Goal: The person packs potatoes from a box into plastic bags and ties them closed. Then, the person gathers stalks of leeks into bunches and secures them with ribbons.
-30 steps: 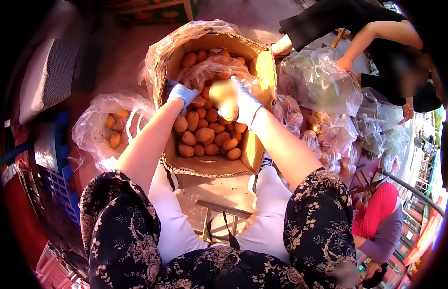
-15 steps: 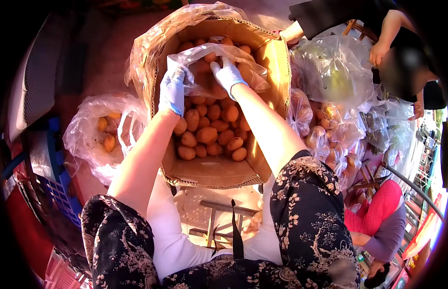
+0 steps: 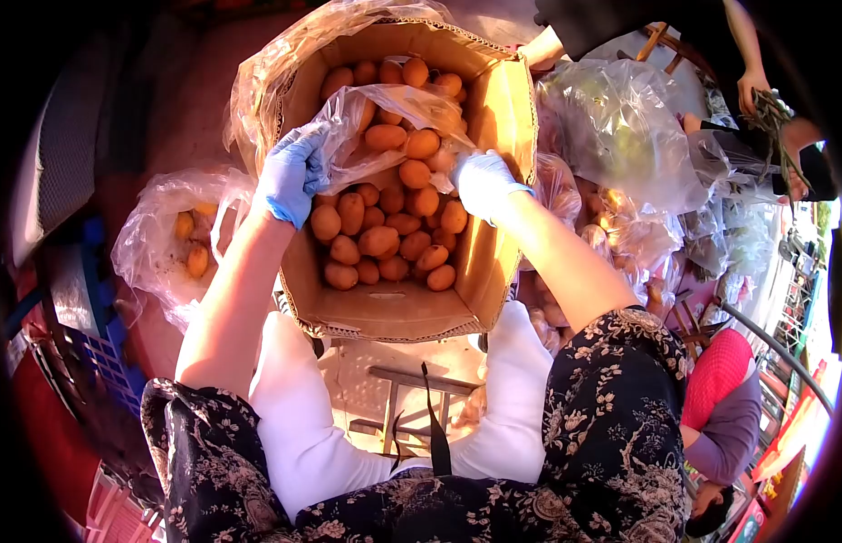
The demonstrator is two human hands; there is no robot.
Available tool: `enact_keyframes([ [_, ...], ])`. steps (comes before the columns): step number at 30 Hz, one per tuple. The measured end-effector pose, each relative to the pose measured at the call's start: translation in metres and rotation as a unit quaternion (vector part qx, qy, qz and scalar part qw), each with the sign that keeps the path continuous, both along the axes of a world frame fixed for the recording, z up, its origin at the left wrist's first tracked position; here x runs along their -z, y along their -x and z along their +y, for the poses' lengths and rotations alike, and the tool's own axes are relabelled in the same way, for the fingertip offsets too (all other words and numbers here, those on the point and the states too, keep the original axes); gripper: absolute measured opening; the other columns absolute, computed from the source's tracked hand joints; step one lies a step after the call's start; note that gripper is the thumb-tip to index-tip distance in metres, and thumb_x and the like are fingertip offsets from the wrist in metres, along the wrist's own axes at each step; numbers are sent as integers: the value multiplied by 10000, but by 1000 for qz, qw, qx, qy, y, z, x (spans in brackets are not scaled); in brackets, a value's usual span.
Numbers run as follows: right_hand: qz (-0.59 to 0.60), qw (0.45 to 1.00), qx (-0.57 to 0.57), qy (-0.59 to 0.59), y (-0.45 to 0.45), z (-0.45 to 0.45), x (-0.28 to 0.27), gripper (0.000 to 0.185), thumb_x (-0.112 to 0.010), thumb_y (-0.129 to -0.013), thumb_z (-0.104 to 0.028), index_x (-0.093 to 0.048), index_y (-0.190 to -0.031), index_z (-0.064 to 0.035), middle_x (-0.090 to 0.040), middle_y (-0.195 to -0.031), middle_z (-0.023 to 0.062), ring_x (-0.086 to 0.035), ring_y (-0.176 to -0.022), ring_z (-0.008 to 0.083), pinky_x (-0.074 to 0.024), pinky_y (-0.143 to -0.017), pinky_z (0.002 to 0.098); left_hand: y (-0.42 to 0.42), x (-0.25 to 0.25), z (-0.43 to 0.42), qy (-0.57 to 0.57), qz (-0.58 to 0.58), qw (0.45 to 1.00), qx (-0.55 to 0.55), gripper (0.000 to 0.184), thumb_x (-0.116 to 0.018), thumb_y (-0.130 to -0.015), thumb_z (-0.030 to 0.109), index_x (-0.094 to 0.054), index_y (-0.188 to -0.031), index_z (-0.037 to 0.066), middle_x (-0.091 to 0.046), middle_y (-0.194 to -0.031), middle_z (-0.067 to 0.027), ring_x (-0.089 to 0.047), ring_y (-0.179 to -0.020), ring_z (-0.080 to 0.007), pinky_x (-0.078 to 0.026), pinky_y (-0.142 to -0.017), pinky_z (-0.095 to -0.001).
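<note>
Rightward the right hand (image 3: 487, 185) had moved, curled by the clear bag (image 3: 356, 169), its grip impossible to tell, while the left hand (image 3: 294, 176) pinched the bag's edge. Spreading it above the brownish produce (image 3: 378, 241) in the carton (image 3: 501, 104) seemed the step, calling for steady pull; left, another bag (image 3: 154, 240) lay on reddish floor (image 3: 199, 100), a co-worker (image 3: 745, 41) far right.

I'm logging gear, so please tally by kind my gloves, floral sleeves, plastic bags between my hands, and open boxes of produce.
Blue gloves: 2
Floral sleeves: 2
Plastic bag: 1
Open cardboard box: 1
Total: 6
</note>
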State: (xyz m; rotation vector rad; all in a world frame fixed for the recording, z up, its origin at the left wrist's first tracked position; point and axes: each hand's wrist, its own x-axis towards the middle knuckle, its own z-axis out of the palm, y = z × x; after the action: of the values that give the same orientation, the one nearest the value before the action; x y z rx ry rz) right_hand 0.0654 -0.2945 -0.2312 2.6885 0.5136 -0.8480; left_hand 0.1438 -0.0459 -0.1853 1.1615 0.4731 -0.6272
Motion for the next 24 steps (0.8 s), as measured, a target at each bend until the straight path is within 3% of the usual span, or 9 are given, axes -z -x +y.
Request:
enact_keyframes([
  [5,-3,996,73,51,-4,27,36,388,-530,-750,-89,-498,-1136,-79,-483,-1110,143,-577,-885,284,-470,-650,371,-14,-11,-5,27,19,999,35,132,-481,-871,165,-491,-744,132,-363,-531,64,-263,-391,-37,-196,-356,-174],
  [6,-36,996,51,63,-3,29,46,426,-539,-751,-97,-434,-1162,-62,-550,-1024,130,-603,-841,271,-469,-555,379,-16,-17,-6,79,28,995,49,117,-454,-887,163,-488,-782,126,-333,-526,61,-245,-399,-44,-190,-358,-182],
  [9,23,997,73,20,-17,35,58,523,-584,-753,-147,-392,-1232,-61,-614,-961,102,-616,-746,266,-467,-556,458,-20,-27,-5,135,45,988,59,162,-404,-912,176,-437,-759,135,-321,-541,56,-236,-424,-52,-190,-369,-187],
  [10,-31,998,48,6,-17,30,67,484,-570,-752,-141,-401,-1201,-82,-639,-811,66,-621,-670,264,-462,-519,437,-21,-30,-6,125,55,989,60,189,-385,-919,191,-407,-740,137,-314,-542,55,-235,-429,-56,-195,-379,-197],
  [13,-114,984,12,-133,-17,19,62,327,-554,-732,-110,-483,-1050,-82,-631,-792,69,-630,-703,252,-468,-506,406,-24,-24,-2,184,113,976,41,209,-379,-921,202,-399,-723,136,-303,-540,52,-232,-433,-60,-202,-388,-205],
  [16,-81,987,31,-132,-23,18,64,238,-521,-750,-107,-562,-983,-77,-638,-840,99,-634,-716,245,-488,-547,383,-25,-27,-1,186,119,975,40,232,-379,-922,212,-388,-702,138,-288,-540,56,-230,-440,-64,-199,-394,-207],
  [19,4,993,121,5,-24,13,81,208,-443,-802,-110,-600,-938,-95,-637,-842,117,-619,-731,282,-484,-611,370,-30,-28,6,216,111,969,53,208,-377,-925,215,-426,-755,105,-277,-547,58,-223,-440,-61,-187,-393,-204],
  [23,76,967,192,-152,-36,15,22,182,-484,-745,-154,-622,-774,-38,-619,-811,177,-607,-778,303,-484,-672,349,-32,-28,18,259,112,959,35,200,-367,-927,199,-484,-908,37,-267,-550,57,-219,-439,-52,-187,-387,-204],
  [24,25,935,234,-267,-34,9,3,197,-494,-735,-175,-594,-741,-6,-604,-767,196,-602,-717,282,-479,-679,334,-33,-28,22,275,112,954,38,201,-367,-926,195,-487,-920,35,-268,-550,58,-220,-438,-51,-186,-386,-204],
])
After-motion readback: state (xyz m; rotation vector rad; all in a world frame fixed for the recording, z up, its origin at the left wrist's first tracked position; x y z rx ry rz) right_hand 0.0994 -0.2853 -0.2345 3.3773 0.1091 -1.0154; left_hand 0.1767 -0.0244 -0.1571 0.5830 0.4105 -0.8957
